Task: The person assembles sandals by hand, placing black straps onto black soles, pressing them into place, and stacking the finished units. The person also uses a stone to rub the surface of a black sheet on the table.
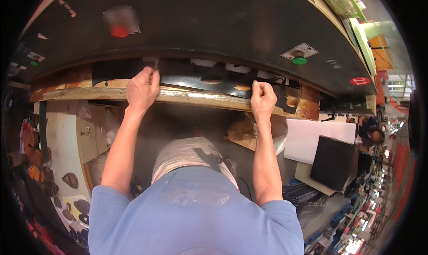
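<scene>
A black sheet of material (187,80) with several shoe-sole-shaped holes lies on a worn wooden board (107,93) under the black head of a large press (200,27). My left hand (142,89) is closed on the sheet's left part, near a small metal piece at its far edge. My right hand (263,99) is fisted on the sheet's right part. Both forearms reach up from below.
The press head carries a red button (119,30) at left and a green button (299,60) at right. Cut sole pieces (71,180) lie at lower left. A black block (335,162) and white sheets (312,137) stand at right. Another person (372,131) works farther right.
</scene>
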Action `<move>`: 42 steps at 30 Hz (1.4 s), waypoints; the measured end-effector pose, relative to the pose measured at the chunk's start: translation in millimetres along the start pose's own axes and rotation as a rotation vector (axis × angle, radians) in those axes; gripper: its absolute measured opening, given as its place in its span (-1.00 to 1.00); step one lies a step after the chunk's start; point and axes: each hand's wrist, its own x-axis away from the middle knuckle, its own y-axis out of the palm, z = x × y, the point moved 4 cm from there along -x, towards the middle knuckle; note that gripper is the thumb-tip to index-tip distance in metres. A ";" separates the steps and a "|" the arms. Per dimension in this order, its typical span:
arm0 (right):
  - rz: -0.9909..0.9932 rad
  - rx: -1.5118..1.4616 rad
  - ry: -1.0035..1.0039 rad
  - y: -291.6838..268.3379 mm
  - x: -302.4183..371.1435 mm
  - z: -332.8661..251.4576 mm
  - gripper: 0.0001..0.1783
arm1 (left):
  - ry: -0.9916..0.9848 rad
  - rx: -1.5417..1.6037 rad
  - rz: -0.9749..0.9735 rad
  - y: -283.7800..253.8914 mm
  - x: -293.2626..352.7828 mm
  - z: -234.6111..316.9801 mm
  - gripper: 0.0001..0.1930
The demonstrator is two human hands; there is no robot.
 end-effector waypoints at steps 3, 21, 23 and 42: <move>-0.089 -0.020 -0.090 16.9 7.4 5.1 -0.75 | 0.016 0.024 0.015 -1.7 -5.1 1.8 -0.80; -0.228 -0.187 0.284 19.7 21.3 43.4 -0.68 | 0.039 0.035 -0.058 -1.3 17.4 -8.8 -0.78; -0.155 -0.228 0.313 13.9 33.2 37.6 -0.68 | 0.031 0.046 -0.053 -5.2 36.8 -9.7 -0.78; -0.424 0.096 -0.078 145.4 70.0 -102.0 -0.04 | 0.168 0.052 -0.014 26.1 80.0 28.5 -0.43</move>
